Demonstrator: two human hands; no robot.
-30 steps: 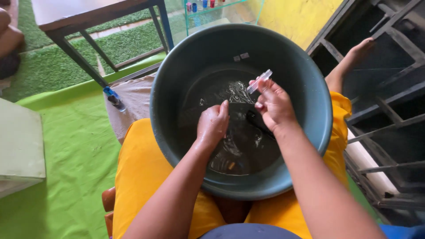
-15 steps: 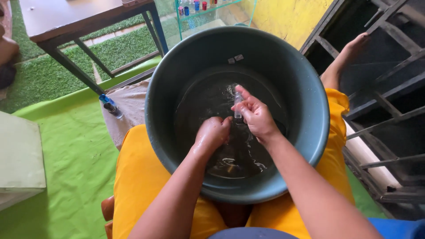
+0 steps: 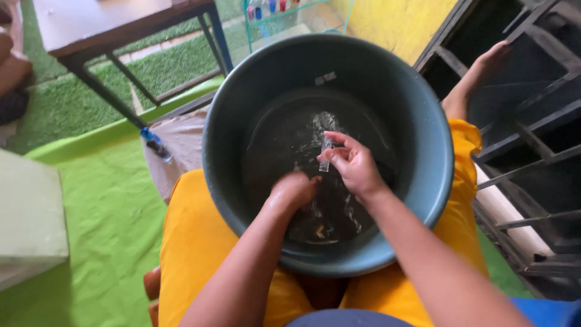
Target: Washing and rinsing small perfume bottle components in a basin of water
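A home yard or patio is shown, set up for washing by hand. A large grey-blue basin (image 3: 423,121) of water is held on a lap clothed in yellow. The ground is covered with artificial grass (image 3: 78,100) and a bright green mat (image 3: 103,212). A dark metal-legged worktop (image 3: 115,24), a yellow painted wall (image 3: 393,18) and a black metal grille (image 3: 532,139) are seen around it.
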